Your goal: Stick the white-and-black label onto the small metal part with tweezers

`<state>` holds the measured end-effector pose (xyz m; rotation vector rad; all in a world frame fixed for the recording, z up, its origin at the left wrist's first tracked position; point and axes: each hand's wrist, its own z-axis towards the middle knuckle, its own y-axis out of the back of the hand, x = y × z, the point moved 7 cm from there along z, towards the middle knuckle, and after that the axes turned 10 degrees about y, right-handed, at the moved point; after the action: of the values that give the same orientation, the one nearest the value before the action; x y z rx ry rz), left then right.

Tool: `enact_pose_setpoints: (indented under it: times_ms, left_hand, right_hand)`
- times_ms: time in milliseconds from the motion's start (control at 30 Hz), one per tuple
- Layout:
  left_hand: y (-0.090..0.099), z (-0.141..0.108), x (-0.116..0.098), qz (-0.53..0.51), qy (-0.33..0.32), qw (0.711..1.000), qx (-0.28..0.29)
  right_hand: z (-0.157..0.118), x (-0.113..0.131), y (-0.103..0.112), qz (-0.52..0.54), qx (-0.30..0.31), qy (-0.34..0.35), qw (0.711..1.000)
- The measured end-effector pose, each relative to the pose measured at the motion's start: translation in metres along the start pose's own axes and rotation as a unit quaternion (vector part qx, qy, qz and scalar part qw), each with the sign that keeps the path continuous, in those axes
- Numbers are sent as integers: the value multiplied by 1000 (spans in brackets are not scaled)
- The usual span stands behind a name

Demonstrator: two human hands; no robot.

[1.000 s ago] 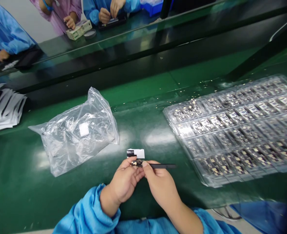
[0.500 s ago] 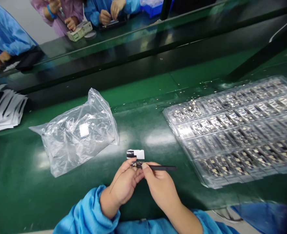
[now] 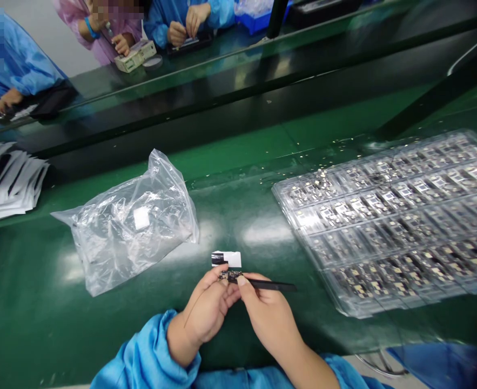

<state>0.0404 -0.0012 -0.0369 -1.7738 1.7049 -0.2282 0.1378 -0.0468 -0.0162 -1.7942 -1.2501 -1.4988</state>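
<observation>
A small circuit board [image 3: 230, 275] is pinched between the fingertips of my left hand [image 3: 206, 310], and a thin dark wire runs from near it over the back of that hand. My right hand [image 3: 268, 316] is closed around a slim black stick-like tool [image 3: 279, 285], whose far end sticks out to the right. Its thumb presses at the board's right end, where the tool's working end is hidden. Just beyond the fingers lies a small white piece [image 3: 233, 259] with a black strip [image 3: 217, 259] on its left.
To the right, a clear plastic tray [image 3: 339, 305] holds rows of small boards. A clear plastic bag [image 3: 116, 237] lies to the left, near stacked white sheets [image 3: 11, 189]. Tiny scraps dot the green table [image 3: 31, 319]. Co-workers' hands [image 3: 187, 27] work across the bench.
The whole view has shifted slightly. The black tool's outer end now points a little lower. Both hands keep their hold at the board.
</observation>
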Motion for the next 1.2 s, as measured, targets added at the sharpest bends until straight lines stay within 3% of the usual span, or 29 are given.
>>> enact_pose_setpoints:
  times_ms: [833, 1200]
  left_hand:
    - [1, 1, 2, 13, -7, 1000, 9]
    - [0, 0, -1, 20, -18, 999, 19]
  right_hand:
    - [-1, -4, -3, -7, 17, -10, 1000]
    - [-4, -8, -2, 10, -4, -2, 1000]
